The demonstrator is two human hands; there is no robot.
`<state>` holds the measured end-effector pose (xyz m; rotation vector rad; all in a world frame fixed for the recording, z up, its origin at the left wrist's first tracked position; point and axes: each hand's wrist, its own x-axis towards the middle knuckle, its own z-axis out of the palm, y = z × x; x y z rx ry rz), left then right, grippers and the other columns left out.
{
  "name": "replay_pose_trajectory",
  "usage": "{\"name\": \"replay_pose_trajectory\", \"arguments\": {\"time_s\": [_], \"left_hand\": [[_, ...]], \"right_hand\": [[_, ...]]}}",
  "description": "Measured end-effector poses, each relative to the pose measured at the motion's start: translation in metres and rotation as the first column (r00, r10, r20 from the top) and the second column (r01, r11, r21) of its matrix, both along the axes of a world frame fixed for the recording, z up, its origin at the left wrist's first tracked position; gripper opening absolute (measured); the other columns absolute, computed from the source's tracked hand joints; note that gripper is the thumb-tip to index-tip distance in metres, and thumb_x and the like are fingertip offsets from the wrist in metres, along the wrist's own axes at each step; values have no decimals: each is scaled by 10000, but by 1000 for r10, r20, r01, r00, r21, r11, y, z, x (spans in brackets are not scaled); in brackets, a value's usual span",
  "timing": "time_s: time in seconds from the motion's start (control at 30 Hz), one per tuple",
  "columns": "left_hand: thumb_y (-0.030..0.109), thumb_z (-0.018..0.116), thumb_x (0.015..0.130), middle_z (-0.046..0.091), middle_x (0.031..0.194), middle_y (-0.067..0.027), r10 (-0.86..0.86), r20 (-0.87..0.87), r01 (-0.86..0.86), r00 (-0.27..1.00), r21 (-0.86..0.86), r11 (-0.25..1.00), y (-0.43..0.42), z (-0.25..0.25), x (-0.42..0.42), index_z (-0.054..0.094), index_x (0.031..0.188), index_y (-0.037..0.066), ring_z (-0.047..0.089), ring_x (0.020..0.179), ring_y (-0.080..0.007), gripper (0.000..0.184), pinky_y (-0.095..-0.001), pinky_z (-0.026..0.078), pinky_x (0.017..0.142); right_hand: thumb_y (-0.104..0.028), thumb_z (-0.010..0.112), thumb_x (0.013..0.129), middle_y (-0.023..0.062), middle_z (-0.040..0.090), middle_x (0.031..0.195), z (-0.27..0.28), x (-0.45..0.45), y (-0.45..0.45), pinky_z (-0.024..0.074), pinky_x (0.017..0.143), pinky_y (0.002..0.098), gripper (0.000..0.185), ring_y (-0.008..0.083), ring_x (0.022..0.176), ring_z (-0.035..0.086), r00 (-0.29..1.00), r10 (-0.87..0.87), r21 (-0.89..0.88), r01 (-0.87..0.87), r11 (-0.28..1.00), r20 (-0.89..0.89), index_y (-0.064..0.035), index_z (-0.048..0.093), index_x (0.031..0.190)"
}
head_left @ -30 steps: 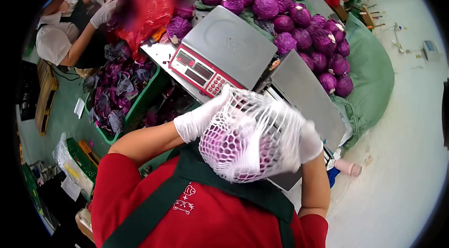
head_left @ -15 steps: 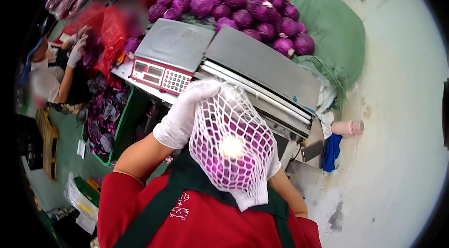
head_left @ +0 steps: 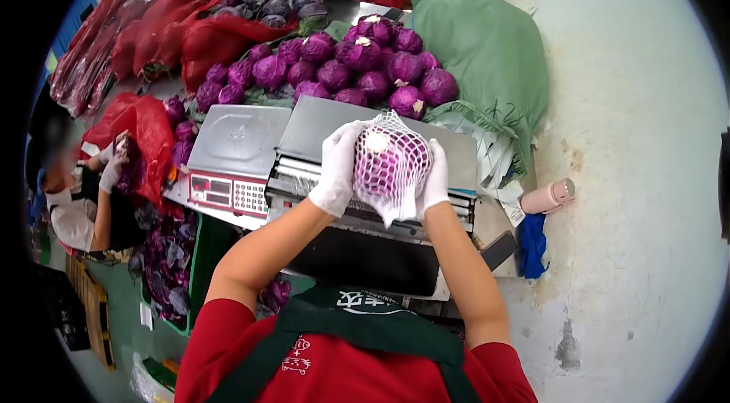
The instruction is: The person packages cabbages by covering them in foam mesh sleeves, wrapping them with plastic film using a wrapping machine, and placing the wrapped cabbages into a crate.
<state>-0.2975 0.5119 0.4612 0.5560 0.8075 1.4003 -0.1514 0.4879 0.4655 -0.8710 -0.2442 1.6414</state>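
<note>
A purple cabbage (head_left: 378, 169) in a white foam net sleeve (head_left: 414, 162) is held up between my two gloved hands, its pale stem end showing at the upper left. My left hand (head_left: 339, 167) presses on its left side, fingers curled over the top. On the other side, my right hand (head_left: 435, 181) grips it by the sleeve. The held cabbage is above the wrapping machine (head_left: 315, 123), whose flat metal top and rollers lie behind and below it. Left of the machine is a scale (head_left: 236, 141) with a red keypad panel.
Purple cabbages (head_left: 333, 76) are piled behind the machine, beside a large green sack (head_left: 487, 53). A pink bottle (head_left: 549, 196) and a phone (head_left: 499, 250) lie at the right. A co-worker (head_left: 87, 205) handles cabbage at the left, near a green crate (head_left: 199, 266) of leaves.
My hands have carried the netted cabbage away from my chest, forward over the machine. Its stem end has turned toward the upper left. The view has tilted up, showing more of the back.
</note>
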Motion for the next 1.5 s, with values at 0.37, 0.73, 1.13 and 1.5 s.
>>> {"name": "replay_pose_trajectory", "arguments": {"time_s": [0.37, 0.73, 1.13, 1.5], "left_hand": [[394, 544, 952, 639, 1067, -52, -209, -510, 292, 834, 88, 952, 83, -69, 2, 603, 1153, 1, 561, 962, -86, 446, -234, 436, 875], [253, 684, 842, 578, 1159, -133, 132, -974, 486, 185, 207, 849, 43, -42, -80, 439, 1379, 186, 615, 887, -233, 594, -337, 516, 762], [125, 637, 815, 570, 1193, -73, 713, -670, 968, -207, -33, 250, 34, -66, -126, 582, 1201, 247, 653, 809, -254, 408, -329, 536, 698], [209, 725, 810, 559, 1284, -140, 264, -802, 534, 535, 564, 630, 36, 35, -112, 495, 1265, -10, 526, 1208, -235, 555, -340, 396, 1035]], "right_hand": [[-344, 493, 954, 108, 662, 1047, -90, 61, 94, 510, 797, 275, 449, 153, 860, 642, 906, 27, 83, -69, 994, 423, 55, 606, 1126], [-207, 600, 880, 118, 611, 1031, -45, 123, 39, 490, 784, 340, 253, 259, 917, 604, -280, -400, 250, -446, 859, 873, -86, 621, 1102], [-133, 616, 781, 76, 545, 971, -72, 149, -35, 516, 666, 342, 83, 284, 812, 605, -342, -557, -45, -877, 478, 757, -124, 588, 858], [-59, 467, 952, 126, 639, 988, 15, 143, -7, 527, 793, 309, 120, 193, 934, 649, 247, -453, 516, -382, 767, 857, -6, 503, 1052]]}}
